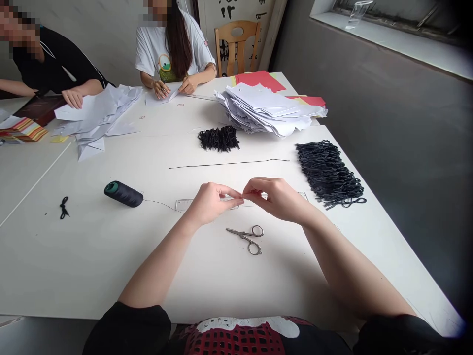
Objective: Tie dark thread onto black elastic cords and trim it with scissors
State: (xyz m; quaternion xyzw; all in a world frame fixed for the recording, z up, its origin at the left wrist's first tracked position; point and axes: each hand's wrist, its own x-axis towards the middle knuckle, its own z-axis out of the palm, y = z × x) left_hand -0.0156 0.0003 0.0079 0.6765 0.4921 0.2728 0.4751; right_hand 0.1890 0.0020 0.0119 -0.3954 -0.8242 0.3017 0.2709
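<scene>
At the far left of the white tabletop [92, 266], a striped packet [27, 129] lies near a spread of loose white papers [99, 114], on which a black-clad co-worker rests a hand [73, 98]. Nearer the front, a small knotted black cord [64, 208] sits alone, and to its right a spool [127, 194] of dark thread lies on its side, its green core facing left. From the spool's right end a fine thread [158, 202] trails to a clear ruler [181, 203]. Farther back, a co-worker in a white T-shirt [197, 44] has both hands at a sheet of paper. The person's left hand [242, 195] is over the ruler, thumb and forefinger brought together at the tips; what they pinch is too fine to make out. Behind it lie a bunch of short black cords [219, 139] and one long, nearly straight cord [229, 163]. Scissors [245, 236] lie slightly spread in front of the hands. The right hand [244, 195] meets the left, its fingertips likewise pinched together. Beyond stands a heap of white sheets [264, 108] beside red paper [260, 80], and rightmost on the tabletop lies a thick row of looped black cords [328, 172].
</scene>
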